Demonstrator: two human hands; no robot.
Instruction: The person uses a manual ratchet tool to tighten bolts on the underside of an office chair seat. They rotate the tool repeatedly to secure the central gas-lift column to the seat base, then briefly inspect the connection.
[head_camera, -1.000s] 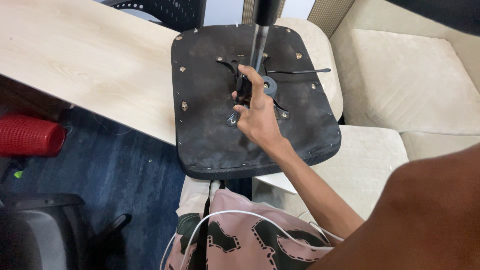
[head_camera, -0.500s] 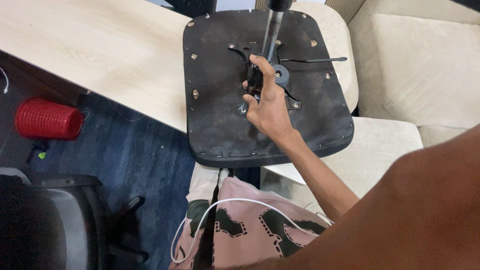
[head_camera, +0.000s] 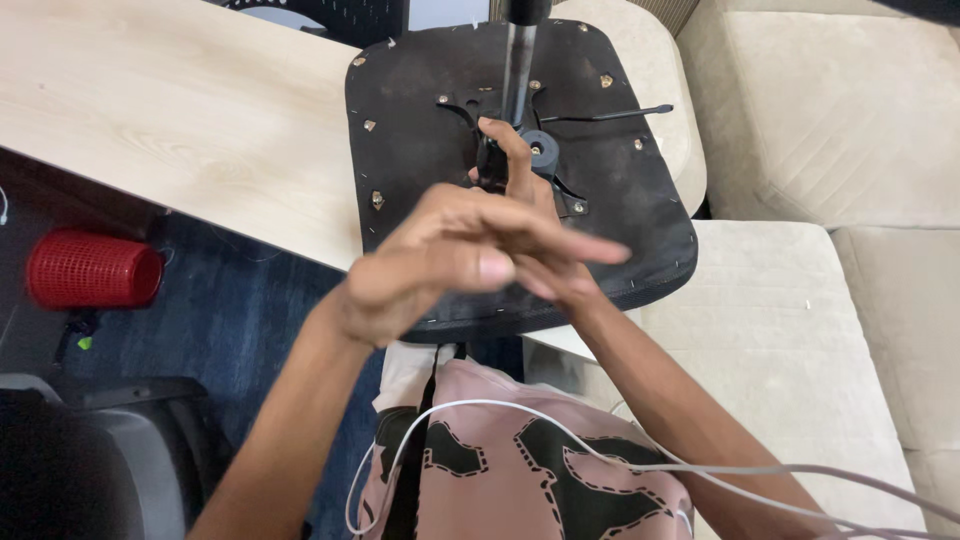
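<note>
A black chair seat (head_camera: 420, 190) lies upside down across the edge of a pale wooden table (head_camera: 150, 130), its metal post (head_camera: 518, 50) pointing up toward the camera. My right hand (head_camera: 515, 165) reaches to the mechanism at the foot of the post, fingers touching it beside a round grey knob (head_camera: 541, 151). My left hand (head_camera: 450, 260) hovers above the seat in front of the right hand, fingers stretched out and holding nothing. It hides most of the right hand. A thin black lever (head_camera: 610, 112) sticks out to the right of the post.
Beige sofa cushions (head_camera: 820, 110) fill the right side. A red mesh cylinder (head_camera: 90, 270) lies on the dark blue floor at the left, with a grey and black chair (head_camera: 80, 460) below it. A white cable (head_camera: 500, 415) crosses my pink patterned clothing (head_camera: 500, 480).
My left hand has come into view and now hovers over the seat in front of my right hand. The right hand stays at the mechanism. The view has moved closer.
</note>
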